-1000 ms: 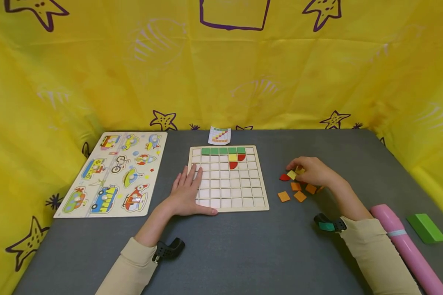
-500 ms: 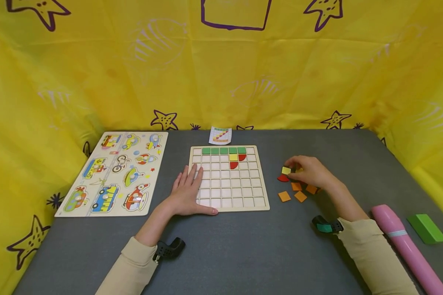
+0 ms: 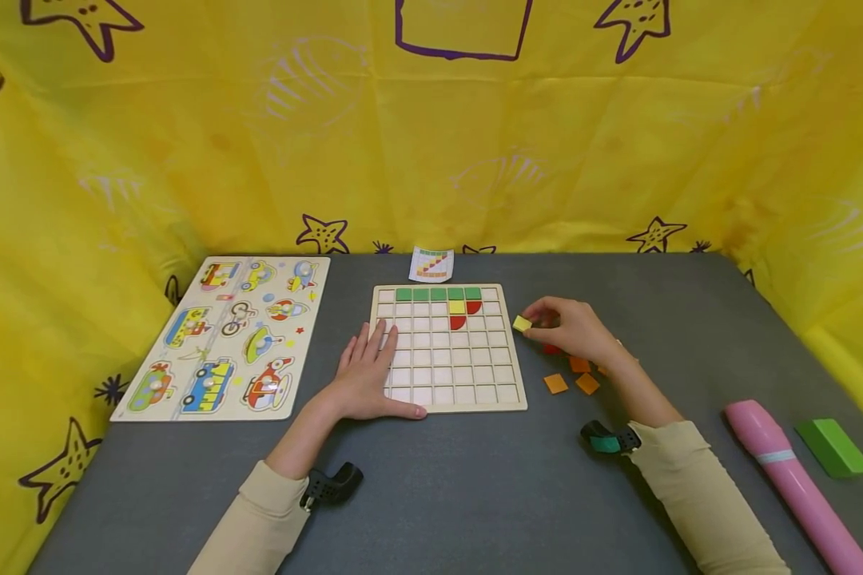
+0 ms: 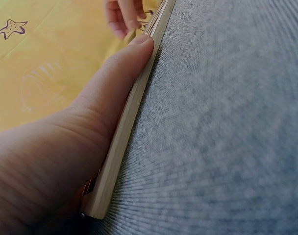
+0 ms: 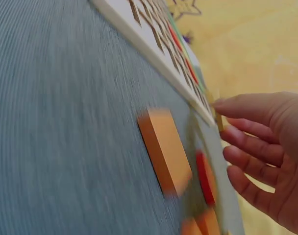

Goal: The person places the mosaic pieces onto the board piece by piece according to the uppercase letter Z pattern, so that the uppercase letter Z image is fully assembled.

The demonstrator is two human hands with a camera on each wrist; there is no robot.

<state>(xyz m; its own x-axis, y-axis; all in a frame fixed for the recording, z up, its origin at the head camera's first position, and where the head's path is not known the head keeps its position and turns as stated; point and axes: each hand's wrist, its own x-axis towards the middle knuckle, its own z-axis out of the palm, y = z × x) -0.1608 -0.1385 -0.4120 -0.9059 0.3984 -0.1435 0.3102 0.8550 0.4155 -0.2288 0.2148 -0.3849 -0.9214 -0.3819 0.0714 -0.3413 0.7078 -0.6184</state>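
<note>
My right hand (image 3: pixel 571 327) pinches a yellow square tile (image 3: pixel 522 323) between thumb and fingers, just off the right edge of the wooden grid board (image 3: pixel 467 374). In the right wrist view the tile (image 5: pixel 218 120) shows edge-on at the fingertips. With fingers spread, my left hand (image 3: pixel 365 375) rests on the board's left side, its thumb (image 4: pixel 124 66) along the near edge. Set in the board are a row of green tiles (image 3: pixel 439 294), one yellow square (image 3: pixel 457 307) and two red quarter-round tiles (image 3: pixel 458 323).
Orange square tiles (image 3: pixel 556 384) and a red piece (image 3: pixel 552 350) lie below the right hand. A small pattern card (image 3: pixel 431 265) stands behind the board. A vehicle puzzle (image 3: pixel 219 339) lies at left, a pink cylinder (image 3: pixel 791 471) and a green block (image 3: pixel 834 447) at right.
The right hand has picked a yellow tile out of the loose pieces and carried it left toward the board. The left hand has stayed on the board.
</note>
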